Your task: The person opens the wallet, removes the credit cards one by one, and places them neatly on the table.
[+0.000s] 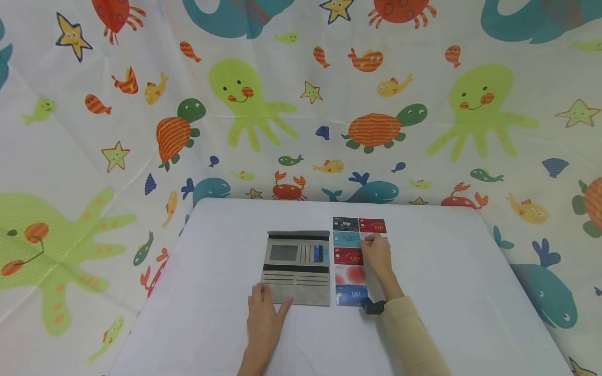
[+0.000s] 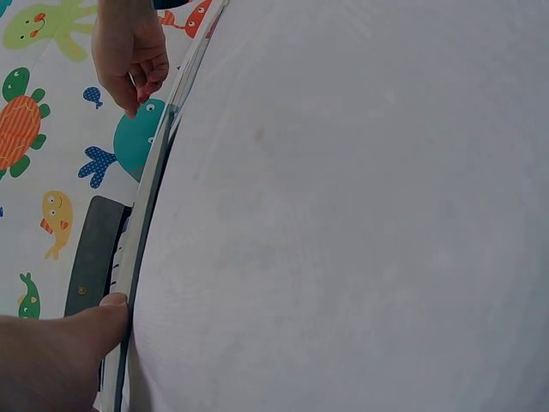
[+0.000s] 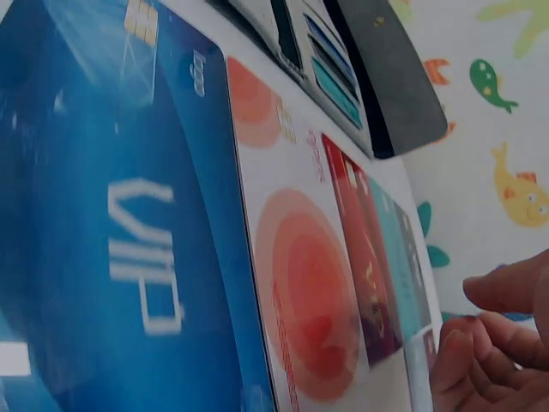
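An unfolded grey wallet lies flat on the white table. Its upper half has a clear window, and blue cards sit in its slots. My left hand rests at the wallet's lower left corner; in the left wrist view the thumb touches its edge. To the right, my right hand hovers low over a pale card, mostly hidden beneath it, beside a teal VIP card. In the right wrist view, its thumb and bent fingers stand apart with no card visible between them.
Along the wallet's right side run a black card, a red VIP card, a white-and-red card and a blue VIP card. Another red card lies at top right. A sea-animal cloth hangs behind the table.
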`<state>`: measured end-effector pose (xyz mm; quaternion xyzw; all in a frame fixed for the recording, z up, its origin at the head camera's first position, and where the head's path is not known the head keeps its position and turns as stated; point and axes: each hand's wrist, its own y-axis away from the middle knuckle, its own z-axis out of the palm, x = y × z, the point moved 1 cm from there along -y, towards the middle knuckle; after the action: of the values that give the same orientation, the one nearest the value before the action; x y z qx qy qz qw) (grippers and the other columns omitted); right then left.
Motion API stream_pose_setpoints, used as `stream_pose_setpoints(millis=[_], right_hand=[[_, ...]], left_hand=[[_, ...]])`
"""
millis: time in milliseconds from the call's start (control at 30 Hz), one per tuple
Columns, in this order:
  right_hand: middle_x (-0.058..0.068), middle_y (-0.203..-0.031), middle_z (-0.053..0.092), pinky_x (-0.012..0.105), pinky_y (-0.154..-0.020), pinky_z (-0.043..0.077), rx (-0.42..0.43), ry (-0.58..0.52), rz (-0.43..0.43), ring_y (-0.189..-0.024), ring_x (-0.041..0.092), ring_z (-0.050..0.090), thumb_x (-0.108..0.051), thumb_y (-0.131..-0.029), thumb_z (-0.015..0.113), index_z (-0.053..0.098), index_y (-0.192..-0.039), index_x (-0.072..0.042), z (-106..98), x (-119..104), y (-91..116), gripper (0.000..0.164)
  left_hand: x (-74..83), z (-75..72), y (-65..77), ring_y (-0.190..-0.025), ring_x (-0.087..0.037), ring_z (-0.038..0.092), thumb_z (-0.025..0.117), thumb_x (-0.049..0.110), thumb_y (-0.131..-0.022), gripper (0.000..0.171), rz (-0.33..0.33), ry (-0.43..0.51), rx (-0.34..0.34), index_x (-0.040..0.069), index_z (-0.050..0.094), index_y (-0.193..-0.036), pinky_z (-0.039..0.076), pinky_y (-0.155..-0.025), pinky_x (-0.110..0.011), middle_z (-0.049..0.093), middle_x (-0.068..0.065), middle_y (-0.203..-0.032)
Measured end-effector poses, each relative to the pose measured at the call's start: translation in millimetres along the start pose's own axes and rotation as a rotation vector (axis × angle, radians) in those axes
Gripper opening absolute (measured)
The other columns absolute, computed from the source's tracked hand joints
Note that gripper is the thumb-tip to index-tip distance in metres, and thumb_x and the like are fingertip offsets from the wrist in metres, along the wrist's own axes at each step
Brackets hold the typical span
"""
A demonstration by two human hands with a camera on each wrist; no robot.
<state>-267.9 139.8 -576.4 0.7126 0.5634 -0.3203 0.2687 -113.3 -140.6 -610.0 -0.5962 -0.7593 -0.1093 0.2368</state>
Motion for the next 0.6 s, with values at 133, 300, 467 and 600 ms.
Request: stream_pose_setpoints(millis=[133,300,467,600], right_hand=[[0.020,-0.100,0.066,0.029,-0.067,0.059,-0.063,-0.038,-0.024,-0.080,0.025,0.066,-0.023,-0.096,0.066,0.060,-0.119,0.002,8.0,-7.1,2.0,0.034],[0.017,-0.095,0.067,0.027,-0.066,0.058,-0.136,-0.074,-0.060,-0.073,0.019,0.065,-0.022,-0.094,0.068,0.061,-0.117,0.001,16.8,-16.6,4.9,0.033],[0.014,-0.094,0.067,0.027,-0.068,0.059,-0.183,-0.058,-0.099,-0.073,0.018,0.063,-0.021,-0.092,0.071,0.063,-0.114,-0.001,27.4,-24.7,6.9,0.031],[0.012,-0.092,0.067,0.026,-0.068,0.059,-0.218,-0.036,-0.108,-0.072,0.017,0.063,-0.022,-0.091,0.073,0.064,-0.113,-0.003,35.4,-31.4,7.3,0.030]], left_hand=[[-1.1,0.6,0.5,-0.129,-0.060,0.046,0.074,0.048,-0.087,0.085,-0.001,-0.005,0.006,-0.014,0.047,-0.140,0.054,-0.091,-0.060,0.043,-0.027,-0.144],[-2.6,1.5,0.0,-0.131,-0.057,0.046,0.073,0.049,-0.088,0.086,-0.007,0.003,0.002,-0.013,0.046,-0.141,0.055,-0.092,-0.058,0.042,-0.026,-0.145],[-2.9,1.7,-0.3,-0.131,-0.056,0.047,0.073,0.050,-0.088,0.086,-0.004,-0.002,0.005,-0.013,0.046,-0.141,0.054,-0.093,-0.058,0.042,-0.025,-0.144],[-2.5,1.3,0.3,-0.130,-0.056,0.048,0.074,0.049,-0.087,0.085,0.001,-0.006,0.010,-0.013,0.047,-0.140,0.055,-0.092,-0.057,0.043,-0.026,-0.143]])
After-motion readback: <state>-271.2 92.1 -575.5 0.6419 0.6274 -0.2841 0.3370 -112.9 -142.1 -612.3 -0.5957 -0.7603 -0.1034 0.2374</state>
